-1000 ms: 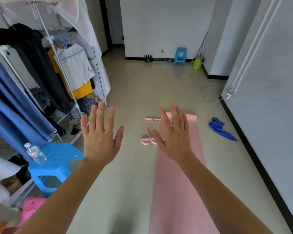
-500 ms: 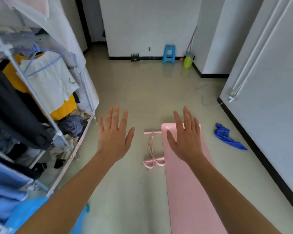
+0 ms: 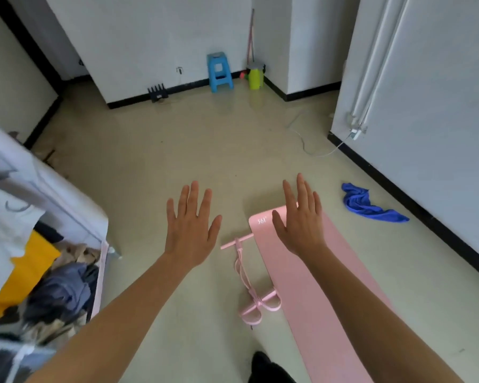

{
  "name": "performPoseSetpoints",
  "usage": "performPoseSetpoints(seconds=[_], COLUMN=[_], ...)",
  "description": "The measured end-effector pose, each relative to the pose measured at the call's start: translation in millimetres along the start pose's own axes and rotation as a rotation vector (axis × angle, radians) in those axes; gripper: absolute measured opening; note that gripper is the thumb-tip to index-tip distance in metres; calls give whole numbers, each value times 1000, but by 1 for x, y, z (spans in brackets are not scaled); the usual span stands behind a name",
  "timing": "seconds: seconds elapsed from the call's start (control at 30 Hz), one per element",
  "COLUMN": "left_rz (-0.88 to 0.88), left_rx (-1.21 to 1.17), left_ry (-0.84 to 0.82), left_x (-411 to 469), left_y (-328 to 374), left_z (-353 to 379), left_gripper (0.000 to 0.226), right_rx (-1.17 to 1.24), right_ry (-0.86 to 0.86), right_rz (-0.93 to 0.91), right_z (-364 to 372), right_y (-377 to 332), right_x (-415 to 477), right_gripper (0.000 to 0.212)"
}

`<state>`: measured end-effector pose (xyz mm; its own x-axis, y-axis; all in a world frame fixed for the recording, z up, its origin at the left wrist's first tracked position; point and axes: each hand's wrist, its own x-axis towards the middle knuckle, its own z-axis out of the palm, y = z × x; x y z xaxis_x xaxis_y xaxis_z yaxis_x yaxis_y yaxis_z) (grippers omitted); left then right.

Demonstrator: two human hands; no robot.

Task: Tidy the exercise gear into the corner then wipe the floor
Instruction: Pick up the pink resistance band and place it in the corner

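From where I sit, none of the tidying looks done yet. At the far left the clothes rack (image 3: 42, 222) crowds the edge of the view, and its heap of garments is no part of my job as far as I can judge. My left hand (image 3: 190, 233) is held out over bare floor (image 3: 161, 150), fingers straight and spread wide, holding nothing. Just to its right the pink pull-rope trainer (image 3: 245, 275) lies on the floor. Its bar handle is at the far end and its foot loops are nearer me, one loop touching or overlapping the mat's long edge. The pink mat (image 3: 324, 305) lies unrolled and flat, running from near my feet out towards the middle of the room. My right hand (image 3: 302, 225) hovers in front of the mat's far end, likewise spread and empty. It looks raised, but I cannot tell whether it touches the mat. Further right a crumpled blue cloth (image 3: 369, 207) lies on the floor near the wall, apart from the mat; I take it to be for the wiping. So the whole task is left: roll the mat, gather the trainer, carry both to a corner (which one I cannot say), then wipe the floor with the cloth.
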<state>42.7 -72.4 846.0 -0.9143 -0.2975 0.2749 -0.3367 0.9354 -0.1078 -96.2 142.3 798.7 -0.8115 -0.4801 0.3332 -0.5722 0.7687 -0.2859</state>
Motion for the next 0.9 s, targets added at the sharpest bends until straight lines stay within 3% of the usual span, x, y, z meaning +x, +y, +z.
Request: performPoseSetpoints(seconds=[0.23, 0.4, 0.57, 0.67, 0.9], left_rz=[127, 288, 560, 719, 930], left_rx=[-42, -100, -202, -239, -148], left_ry=[140, 84, 14, -84, -365], left_x=[176, 284, 379, 412, 408], left_y=[-41, -49, -40, -42, -70], left_z=[5, 53, 109, 142, 235], left_gripper=[64, 66, 66, 65, 64], right_rx=[-51, -108, -228, -267, -273], right_ry=[49, 110, 143, 117, -113], right_rz=[77, 256, 513, 771, 1034], right_z=[13, 38, 71, 93, 160], right_y=[-13, 2, 13, -3, -68], right_x=[146, 198, 217, 209, 179], right_gripper=[71, 71, 73, 71, 70])
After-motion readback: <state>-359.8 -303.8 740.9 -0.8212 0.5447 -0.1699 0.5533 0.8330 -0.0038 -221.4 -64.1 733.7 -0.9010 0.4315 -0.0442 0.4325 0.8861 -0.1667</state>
